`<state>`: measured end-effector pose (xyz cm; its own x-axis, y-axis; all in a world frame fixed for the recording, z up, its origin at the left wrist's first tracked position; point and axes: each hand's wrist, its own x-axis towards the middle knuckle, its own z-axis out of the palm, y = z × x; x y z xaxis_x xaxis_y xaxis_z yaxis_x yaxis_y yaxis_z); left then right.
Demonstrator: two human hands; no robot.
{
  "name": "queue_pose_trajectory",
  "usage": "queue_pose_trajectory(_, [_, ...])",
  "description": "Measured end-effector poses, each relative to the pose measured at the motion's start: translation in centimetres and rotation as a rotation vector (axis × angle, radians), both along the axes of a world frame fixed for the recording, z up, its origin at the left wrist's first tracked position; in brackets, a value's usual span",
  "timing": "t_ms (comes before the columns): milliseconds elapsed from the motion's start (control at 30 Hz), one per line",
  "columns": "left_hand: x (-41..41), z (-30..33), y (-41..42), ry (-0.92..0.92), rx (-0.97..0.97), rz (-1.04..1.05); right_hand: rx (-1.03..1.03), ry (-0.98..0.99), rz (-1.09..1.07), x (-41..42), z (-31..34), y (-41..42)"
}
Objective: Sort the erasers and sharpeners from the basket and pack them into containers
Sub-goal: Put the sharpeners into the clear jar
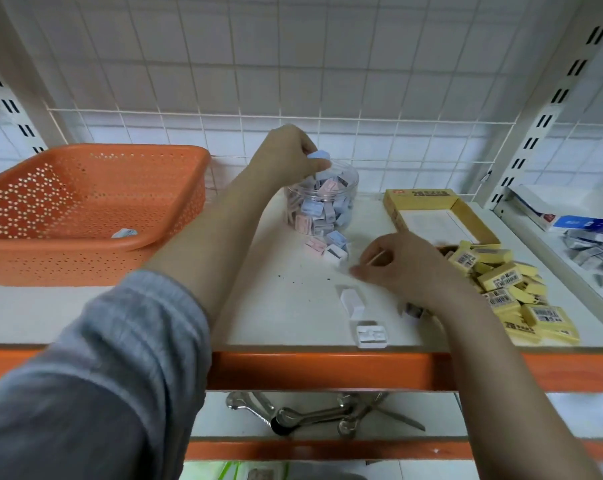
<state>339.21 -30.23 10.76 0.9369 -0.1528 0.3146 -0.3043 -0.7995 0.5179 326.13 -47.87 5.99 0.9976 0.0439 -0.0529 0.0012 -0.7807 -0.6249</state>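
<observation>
My left hand is over the mouth of the clear jar, fingers curled round a pale blue sharpener. The jar looks nearly full, so I judge the best way is to lower the piece into a gap near the rim and let go low, not drop it from height onto the heap where it could bounce out.

My right hand rests on the shelf in front of the jar and to its right, fingertips drawn together at something small and white; the view is blurred there, so I cannot tell whether I have actually pinched it.

Counting from the jar: three loose sharpeners lie at its foot, one blue, one pink, one white. Two white pieces lie further forward, towards the shelf edge. To the right of the jar stands one open yellow box, and beyond it a heap of yellow erasers, roughly a dozen, not all separable. To the jar's left is one orange basket, with a single small item left inside.
</observation>
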Motion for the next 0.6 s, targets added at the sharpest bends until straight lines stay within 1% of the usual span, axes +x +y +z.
queue_pose_trajectory(100, [2.1,-0.1,-0.6,0.069,0.107,0.005,-0.028,0.011,-0.022,-1.4,-0.8,0.1])
queue_pose_trajectory(167, [2.9,-0.1,-0.8,0.095,0.13,0.002,-0.032,0.009,-0.026,-2.1,-0.9,0.2])
queue_pose_trajectory(267, [3.4,-0.4,-1.0,0.093,0.084,0.007,-0.021,0.023,-0.026,-2.7,-0.8,0.6])
queue_pose_trajectory(367, [2.6,-0.5,-0.8,0.062,0.014,0.028,-0.056,0.047,-0.008,-2.6,-0.9,1.1])
queue_pose_trajectory(500, [-0.4,-1.0,0.1,-0.049,-0.081,0.082,-0.034,0.049,0.022,-2.0,-1.2,1.2])
queue_pose_trajectory(600, [-3.4,-2.3,1.0,-0.063,-0.16,0.099,0.001,0.004,0.005,-1.1,-0.5,0.7])
